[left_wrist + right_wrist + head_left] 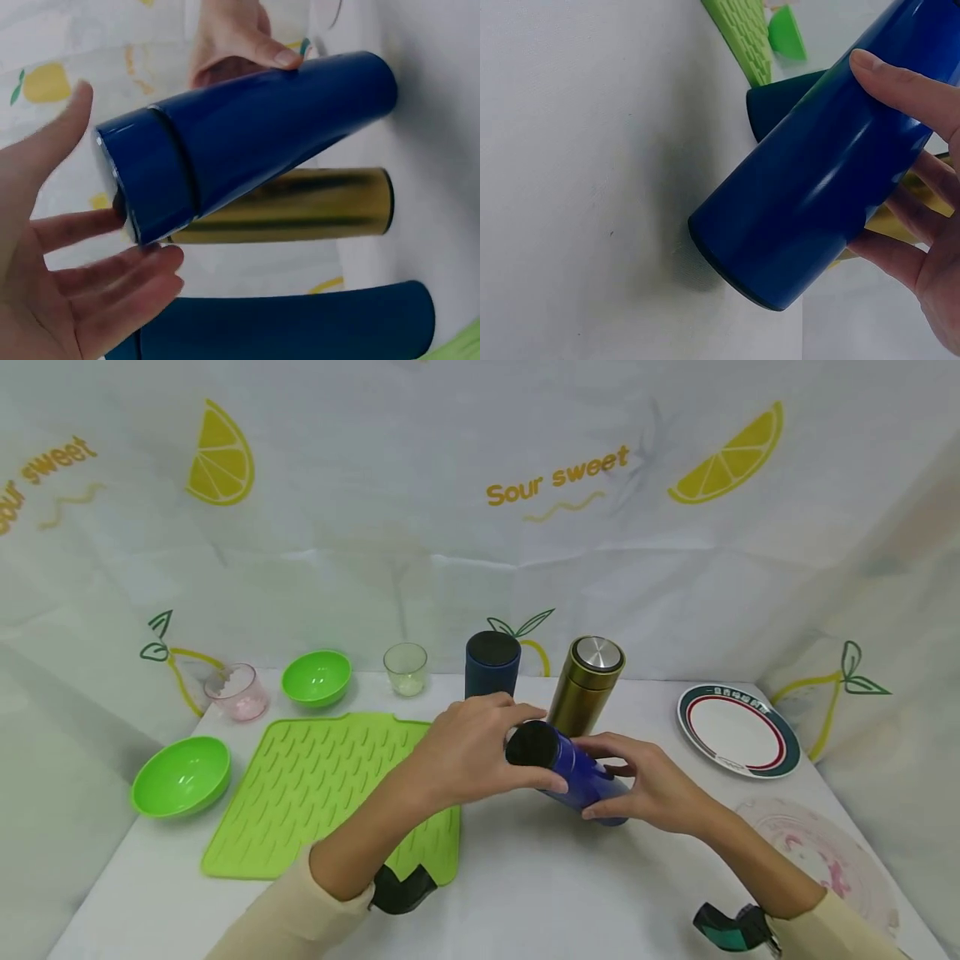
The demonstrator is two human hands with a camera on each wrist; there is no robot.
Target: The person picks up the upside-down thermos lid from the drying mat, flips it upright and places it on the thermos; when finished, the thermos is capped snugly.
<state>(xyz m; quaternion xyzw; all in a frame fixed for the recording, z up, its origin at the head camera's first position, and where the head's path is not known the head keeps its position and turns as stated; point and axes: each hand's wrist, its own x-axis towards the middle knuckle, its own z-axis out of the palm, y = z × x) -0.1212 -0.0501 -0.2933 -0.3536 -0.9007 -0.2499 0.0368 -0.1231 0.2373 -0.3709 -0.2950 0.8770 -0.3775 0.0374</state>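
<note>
A glossy blue thermos bottle (581, 777) leans at a slant over the white table, its dark-topped lid (154, 176) toward my left hand. My right hand (656, 785) grips its body, thumb on one side and fingers on the other. Around the lid end, my left hand (480, 747) is spread; in the left wrist view its thumb stands apart from the lid, and the fingers are at the lid's edge. Behind the hands stand a gold thermos (588, 685) with a silver-topped lid and a dark blue thermos (491, 677). Shadow surrounds the slanted bottle's base (739, 266).
A green drying mat (322, 785) lies at left, with two green bowls (180, 777), a pink glass (238, 693) and a clear glass (406, 670) around it. At right are a dark-rimmed plate (738, 731) and a pink-patterned plate (825, 860). A printed curtain (375, 527) hangs behind.
</note>
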